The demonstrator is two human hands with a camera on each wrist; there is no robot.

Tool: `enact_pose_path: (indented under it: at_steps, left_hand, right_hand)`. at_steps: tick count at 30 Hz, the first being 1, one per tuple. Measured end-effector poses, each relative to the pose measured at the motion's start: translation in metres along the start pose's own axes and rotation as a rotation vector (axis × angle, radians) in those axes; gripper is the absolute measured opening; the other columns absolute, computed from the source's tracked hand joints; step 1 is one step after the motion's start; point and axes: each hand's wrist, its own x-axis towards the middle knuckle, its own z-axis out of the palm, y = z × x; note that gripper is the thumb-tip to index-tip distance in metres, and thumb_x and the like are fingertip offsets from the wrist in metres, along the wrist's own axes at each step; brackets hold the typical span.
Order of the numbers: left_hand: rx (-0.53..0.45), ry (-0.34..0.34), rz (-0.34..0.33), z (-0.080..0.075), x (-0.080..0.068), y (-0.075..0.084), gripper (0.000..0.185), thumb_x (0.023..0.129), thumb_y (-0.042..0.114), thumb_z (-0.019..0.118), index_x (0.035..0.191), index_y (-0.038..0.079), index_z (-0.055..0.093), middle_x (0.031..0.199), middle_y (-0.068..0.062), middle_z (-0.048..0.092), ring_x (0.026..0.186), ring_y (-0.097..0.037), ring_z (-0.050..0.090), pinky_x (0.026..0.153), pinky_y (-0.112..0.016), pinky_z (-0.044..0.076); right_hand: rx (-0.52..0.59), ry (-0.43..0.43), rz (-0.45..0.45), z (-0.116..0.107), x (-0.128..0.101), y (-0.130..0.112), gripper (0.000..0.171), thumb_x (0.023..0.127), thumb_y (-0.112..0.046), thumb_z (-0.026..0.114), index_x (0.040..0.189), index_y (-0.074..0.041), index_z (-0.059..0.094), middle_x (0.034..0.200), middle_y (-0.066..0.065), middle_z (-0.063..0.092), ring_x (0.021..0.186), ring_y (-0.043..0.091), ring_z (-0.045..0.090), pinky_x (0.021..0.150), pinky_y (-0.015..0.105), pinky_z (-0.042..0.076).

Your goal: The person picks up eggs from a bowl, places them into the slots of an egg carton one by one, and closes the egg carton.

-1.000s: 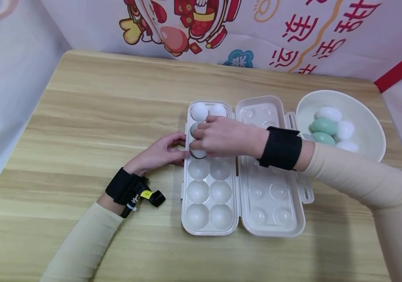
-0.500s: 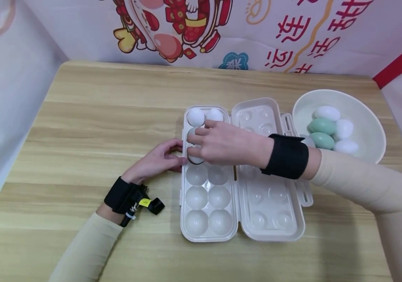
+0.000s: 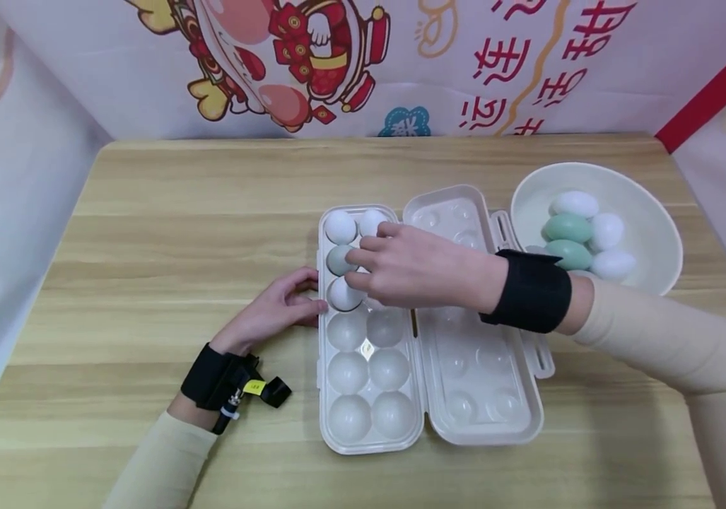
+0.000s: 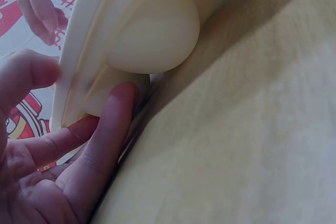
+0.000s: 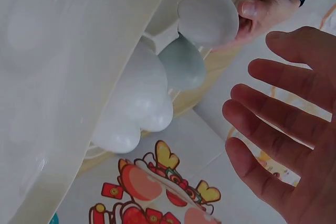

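Note:
A white plastic egg box [image 3: 366, 433] lies unfolded, its cupped half on the left. White eggs [image 3: 341, 227] and a pale green egg [image 3: 340, 260] sit in its far cups. My left hand [image 3: 271, 308] grips the box's left side; in the left wrist view its thumb [image 4: 31, 72] presses the rim while the fingers touch the underside of the cups. Above the filled cups hovers my right hand [image 3: 410, 265], its fingers apart and holding nothing, as the right wrist view shows. It hides part of the right column of cups in the head view.
A cream bowl [image 3: 658, 244] with several white and green eggs [image 3: 568, 227] stands at the right, beyond the right forearm. The egg box's lid [image 3: 483, 396] lies flat beside the cups. A printed cloth [image 3: 439, 71] hangs behind the table [image 3: 146, 212].
My right hand has loosened from the eggs and drawn slightly back to the right, uncovering more of the left column. My left hand stays at the box's side. The head view has shifted.

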Motion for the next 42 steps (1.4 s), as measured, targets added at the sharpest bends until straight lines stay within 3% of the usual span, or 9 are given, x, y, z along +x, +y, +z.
enact_pose_path:
  at_steps: [9,17,25,32,36,42]
  left_hand:
    - [-0.013,0.022,-0.014,0.002,-0.003,0.0,0.041,0.094,0.003,0.06,0.13,-0.006,0.044,0.121,-0.022,0.052,0.098,-0.025,0.064,0.083,-0.042,0.056]
    - [0.0,0.022,-0.022,0.005,-0.002,0.0,0.04,0.094,0.003,0.06,0.128,-0.007,0.043,0.121,-0.022,0.051,0.095,-0.025,0.064,0.083,-0.043,0.056]
    - [-0.002,0.026,-0.021,0.006,-0.003,0.002,0.042,0.093,0.003,0.06,0.13,-0.007,0.043,0.122,-0.022,0.051,0.096,-0.025,0.064,0.083,-0.043,0.056]
    - [-0.015,0.028,-0.016,0.007,-0.002,0.002,0.04,0.093,0.001,0.059,0.129,-0.007,0.044,0.121,-0.021,0.051,0.094,-0.023,0.065,0.082,-0.043,0.056]
    - [-0.015,0.029,-0.016,0.007,-0.003,0.003,0.039,0.093,0.002,0.059,0.129,-0.006,0.044,0.121,-0.021,0.051,0.095,-0.024,0.064,0.082,-0.043,0.056]
    - [-0.006,0.021,-0.016,0.005,-0.003,0.002,0.041,0.093,0.003,0.06,0.13,-0.007,0.043,0.122,-0.022,0.051,0.096,-0.024,0.064,0.083,-0.043,0.056]
  right_hand:
    - [0.009,-0.006,0.09,-0.014,-0.025,0.015,0.028,0.088,-0.029,0.072,0.107,-0.01,0.066,0.105,0.009,0.065,0.092,0.027,0.059,0.076,0.037,0.052]
    - [0.124,0.07,0.211,-0.02,-0.063,0.033,0.027,0.085,-0.02,0.074,0.105,-0.005,0.066,0.103,0.012,0.066,0.095,0.03,0.061,0.081,0.044,0.052]
    - [0.2,0.055,0.365,-0.031,-0.097,0.044,0.03,0.084,-0.016,0.076,0.11,-0.003,0.067,0.102,0.014,0.067,0.097,0.032,0.061,0.088,0.051,0.051]
    - [0.228,0.045,0.474,-0.033,-0.121,0.048,0.034,0.08,-0.016,0.08,0.11,-0.004,0.069,0.101,0.013,0.069,0.095,0.032,0.063,0.085,0.052,0.053]
    - [0.255,-0.047,0.573,-0.033,-0.135,0.054,0.035,0.08,-0.018,0.081,0.11,-0.004,0.07,0.101,0.015,0.069,0.091,0.033,0.064,0.081,0.053,0.054]
    - [0.383,-0.292,0.771,-0.028,-0.151,0.062,0.036,0.081,-0.018,0.079,0.114,-0.005,0.069,0.11,0.017,0.066,0.095,0.034,0.062,0.08,0.052,0.054]
